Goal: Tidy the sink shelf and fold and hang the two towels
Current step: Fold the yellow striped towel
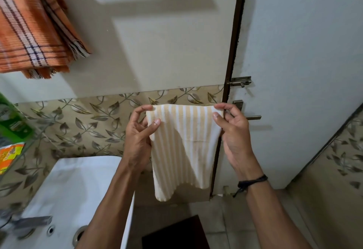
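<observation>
**Striped towel held up by its top corners**

The striped towel (182, 146) hangs in the air between the person's two hands, in front of the wall and the dark edge of the door (294, 62), to the right of the white sink (68, 185). It is a soft cloth with pale yellow and white stripes running top to bottom. Its top edge is pulled nearly level. It looks doubled, and the bottom hem hangs uneven, lower on the left.

The left hand (137, 136) pinches the top left corner: the thumb lies on the front of the cloth and the fingers curl over the edge behind it. The right hand (233, 136) pinches the top right corner the same way, thumb in front, forefinger hooked over the top; a dark cord is tied round that wrist.

Up on the left, an orange checked towel (29, 32) hangs folded against the wall, well apart from the striped one.
</observation>
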